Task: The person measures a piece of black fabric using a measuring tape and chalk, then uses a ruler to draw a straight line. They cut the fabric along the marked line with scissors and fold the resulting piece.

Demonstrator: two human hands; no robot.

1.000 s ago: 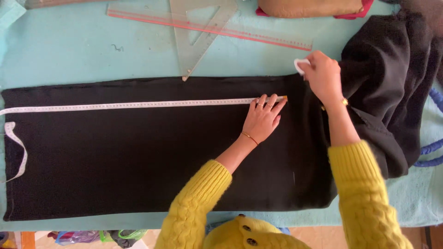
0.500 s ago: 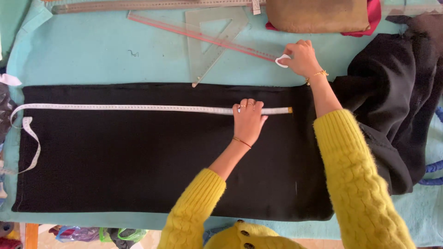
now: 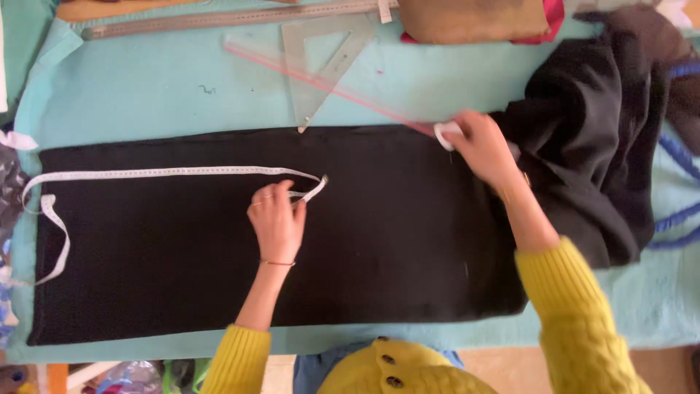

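A long black cloth (image 3: 379, 241) lies flat across a turquoise table cover (image 3: 146, 95). A white measuring tape (image 3: 160, 173) runs along its upper left part and loops down at the left end. My left hand (image 3: 277, 219) rests on the cloth and pinches the tape's folded right end. My right hand (image 3: 481, 149) is at the cloth's upper edge, holding a small white piece of chalk (image 3: 445, 135) against it. Both arms wear yellow knitted sleeves.
A clear set square (image 3: 328, 58) and a long clear ruler with a pink edge (image 3: 321, 80) lie above the cloth. A metal ruler (image 3: 233, 18) lies at the top. Bunched black fabric (image 3: 598, 131) is piled at the right, a tan cushion (image 3: 474, 18) behind.
My left hand has drawn the tape's end leftward along the cloth, folding it back. My right hand with the chalk has come down to the cloth's upper edge.
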